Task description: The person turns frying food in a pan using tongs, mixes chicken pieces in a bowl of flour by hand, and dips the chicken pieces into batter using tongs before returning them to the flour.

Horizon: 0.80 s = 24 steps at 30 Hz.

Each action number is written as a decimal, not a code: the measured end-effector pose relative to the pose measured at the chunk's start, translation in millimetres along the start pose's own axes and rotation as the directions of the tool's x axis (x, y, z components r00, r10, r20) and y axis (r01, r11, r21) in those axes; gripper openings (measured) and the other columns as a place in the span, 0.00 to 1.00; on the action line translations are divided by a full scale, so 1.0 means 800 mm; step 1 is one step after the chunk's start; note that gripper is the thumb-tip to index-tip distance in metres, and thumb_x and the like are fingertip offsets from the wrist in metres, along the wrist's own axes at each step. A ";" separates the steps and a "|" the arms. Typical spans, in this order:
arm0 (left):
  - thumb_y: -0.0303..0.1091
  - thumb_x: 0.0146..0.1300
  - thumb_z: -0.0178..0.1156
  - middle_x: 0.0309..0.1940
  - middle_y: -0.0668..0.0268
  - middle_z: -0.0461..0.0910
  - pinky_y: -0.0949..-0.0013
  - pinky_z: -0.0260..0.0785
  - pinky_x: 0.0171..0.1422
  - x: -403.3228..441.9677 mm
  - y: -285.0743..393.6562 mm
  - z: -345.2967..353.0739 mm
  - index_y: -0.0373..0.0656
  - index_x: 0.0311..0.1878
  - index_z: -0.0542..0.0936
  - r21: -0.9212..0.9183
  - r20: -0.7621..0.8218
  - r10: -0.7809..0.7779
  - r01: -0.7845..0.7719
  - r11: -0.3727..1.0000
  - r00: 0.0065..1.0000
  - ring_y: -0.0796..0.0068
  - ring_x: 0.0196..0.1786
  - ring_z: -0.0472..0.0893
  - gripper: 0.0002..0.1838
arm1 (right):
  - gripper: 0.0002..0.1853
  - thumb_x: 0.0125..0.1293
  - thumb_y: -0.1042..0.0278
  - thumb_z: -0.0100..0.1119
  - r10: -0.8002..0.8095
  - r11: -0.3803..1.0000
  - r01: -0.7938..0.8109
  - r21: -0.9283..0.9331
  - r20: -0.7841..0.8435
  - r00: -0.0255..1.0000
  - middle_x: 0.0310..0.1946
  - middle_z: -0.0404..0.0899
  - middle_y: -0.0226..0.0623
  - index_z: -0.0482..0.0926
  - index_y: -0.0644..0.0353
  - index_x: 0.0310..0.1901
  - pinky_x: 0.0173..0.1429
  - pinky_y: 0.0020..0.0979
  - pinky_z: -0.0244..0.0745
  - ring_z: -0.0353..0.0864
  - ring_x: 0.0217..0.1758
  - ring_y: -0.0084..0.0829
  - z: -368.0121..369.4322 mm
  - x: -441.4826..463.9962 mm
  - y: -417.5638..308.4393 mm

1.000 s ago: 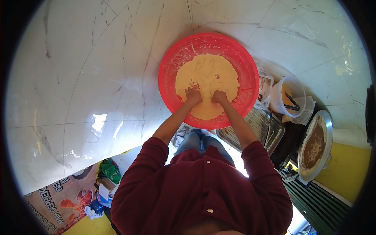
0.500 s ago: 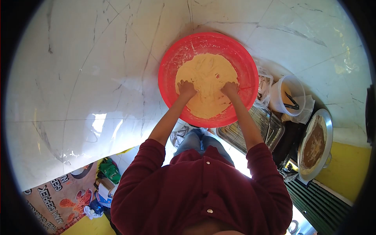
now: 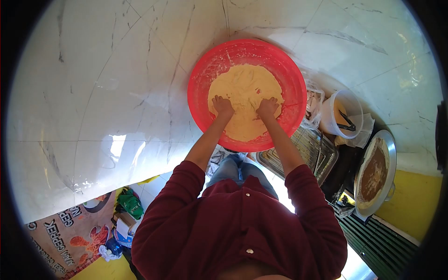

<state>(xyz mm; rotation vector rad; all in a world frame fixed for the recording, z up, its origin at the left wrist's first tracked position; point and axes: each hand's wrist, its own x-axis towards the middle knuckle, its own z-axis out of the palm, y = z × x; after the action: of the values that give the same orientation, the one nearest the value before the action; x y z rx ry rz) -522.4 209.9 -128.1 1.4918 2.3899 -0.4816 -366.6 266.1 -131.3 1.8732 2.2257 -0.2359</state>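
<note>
A large round red basin [image 3: 295, 88] holds a wide layer of pale yellow powder [image 3: 247, 84], with small red patches of its bottom showing through. On the left part of the powder rests my left hand [image 3: 223, 106], fingers spread and pointing away from me. My right hand [image 3: 267, 108] lies on the powder's right part, its fingers also apart. Neither hand shows anything held, though some fingertips are partly sunk in the powder. The two hands are apart from each other.
Right of the basin are a clear tub [image 3: 342, 114] with black tongs, a plastic bag [image 3: 314, 100] and a metal tray with a rack [image 3: 310, 151]. Farther right stands a round metal pan [image 3: 393, 161] with brown and whitish contents. A tiled wall [image 3: 126, 84] rises behind.
Both hands, closed and near each other at the basin's near side a second ago, moved apart and forward and opened. Since then the right hand has shifted slightly inward.
</note>
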 end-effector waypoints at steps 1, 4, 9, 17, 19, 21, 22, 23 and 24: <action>0.52 0.41 0.64 0.48 0.66 0.73 0.64 0.48 0.56 0.010 -0.011 0.006 0.50 0.43 0.80 0.026 -0.016 -0.010 0.010 1.000 1.000 0.65 0.57 0.61 0.25 | 0.17 0.43 0.61 0.63 -0.001 1.000 0.001 -0.023 -0.002 1.000 0.45 0.68 0.40 0.79 0.56 0.37 0.50 0.38 0.61 0.62 0.51 0.38 0.001 0.003 0.006; 0.52 0.40 0.64 0.49 0.66 0.72 0.63 0.47 0.56 -0.004 -0.013 -0.006 0.50 0.45 0.79 0.029 0.035 -0.001 0.000 1.000 0.999 0.65 0.58 0.60 0.26 | 0.17 0.42 0.61 0.63 -0.067 0.998 0.067 -0.011 0.011 0.998 0.45 0.68 0.41 0.79 0.57 0.37 0.51 0.37 0.61 0.62 0.51 0.39 0.013 0.005 0.005; 0.58 0.37 0.65 0.50 0.66 0.71 0.63 0.46 0.57 -0.033 0.027 -0.002 0.49 0.46 0.78 0.005 0.107 0.063 -0.064 0.998 0.992 0.63 0.59 0.59 0.32 | 0.23 0.38 0.57 0.67 -0.091 0.991 0.079 0.105 0.116 0.989 0.46 0.68 0.44 0.78 0.59 0.38 0.53 0.38 0.60 0.62 0.52 0.40 0.017 -0.024 -0.031; 0.58 0.38 0.64 0.52 0.60 0.70 0.56 0.48 0.59 -0.025 0.006 -0.007 0.44 0.46 0.78 -0.258 0.188 0.097 -0.047 0.965 0.977 0.57 0.61 0.57 0.34 | 0.29 0.38 0.52 0.68 -0.035 0.968 -0.032 0.249 0.257 0.966 0.50 0.68 0.46 0.77 0.61 0.43 0.56 0.40 0.60 0.61 0.57 0.43 -0.014 -0.025 -0.017; 0.58 0.39 0.63 0.52 0.59 0.70 0.55 0.49 0.59 -0.014 -0.013 -0.018 0.44 0.46 0.78 -0.369 0.260 0.109 -0.006 0.929 0.960 0.56 0.61 0.57 0.33 | 0.28 0.41 0.50 0.66 -0.351 0.629 -0.327 0.706 0.632 0.691 0.52 0.67 0.49 0.78 0.61 0.42 0.55 0.43 0.63 0.61 0.59 0.44 -0.021 0.000 0.012; 0.58 0.41 0.62 0.53 0.58 0.69 0.54 0.49 0.59 -0.008 -0.035 -0.029 0.44 0.45 0.78 -0.473 0.326 0.125 0.047 0.880 0.937 0.56 0.61 0.57 0.32 | 0.26 0.42 0.48 0.64 -0.312 0.691 -0.234 0.684 0.573 0.758 0.41 0.73 0.47 0.79 0.62 0.38 0.51 0.40 0.67 0.69 0.48 0.42 -0.022 0.016 0.035; 0.59 0.43 0.60 0.52 0.57 0.69 0.53 0.49 0.60 -0.006 -0.045 -0.033 0.43 0.45 0.79 -0.458 0.247 0.099 0.026 0.889 0.964 0.55 0.61 0.58 0.31 | 0.25 0.43 0.46 0.63 -0.277 0.749 -0.143 0.647 0.502 0.820 0.29 0.79 0.45 0.81 0.62 0.34 0.47 0.36 0.70 0.77 0.37 0.41 -0.017 0.027 0.047; 0.59 0.46 0.58 0.52 0.56 0.69 0.53 0.49 0.60 -0.006 -0.051 -0.036 0.43 0.44 0.79 -0.441 0.166 0.074 0.007 0.898 0.983 0.54 0.61 0.58 0.31 | 0.25 0.43 0.46 0.63 -0.277 0.750 -0.142 0.646 0.502 0.819 0.29 0.79 0.45 0.81 0.62 0.34 0.47 0.36 0.70 0.77 0.37 0.41 -0.009 0.034 0.055; 0.59 0.46 0.58 0.52 0.56 0.69 0.53 0.49 0.60 -0.008 -0.054 -0.033 0.43 0.44 0.79 -0.442 0.166 0.074 0.007 0.897 0.983 0.54 0.61 0.58 0.31 | 0.25 0.44 0.46 0.62 -0.134 0.905 0.003 0.426 0.279 0.951 0.30 0.78 0.44 0.81 0.62 0.34 0.47 0.37 0.70 0.76 0.38 0.41 0.019 0.046 0.063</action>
<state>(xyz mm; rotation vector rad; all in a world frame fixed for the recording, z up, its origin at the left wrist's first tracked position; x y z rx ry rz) -560.5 198.1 -96.3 1.2251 2.1408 -0.0483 -321.6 305.9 -155.2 1.7904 2.1470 -1.0214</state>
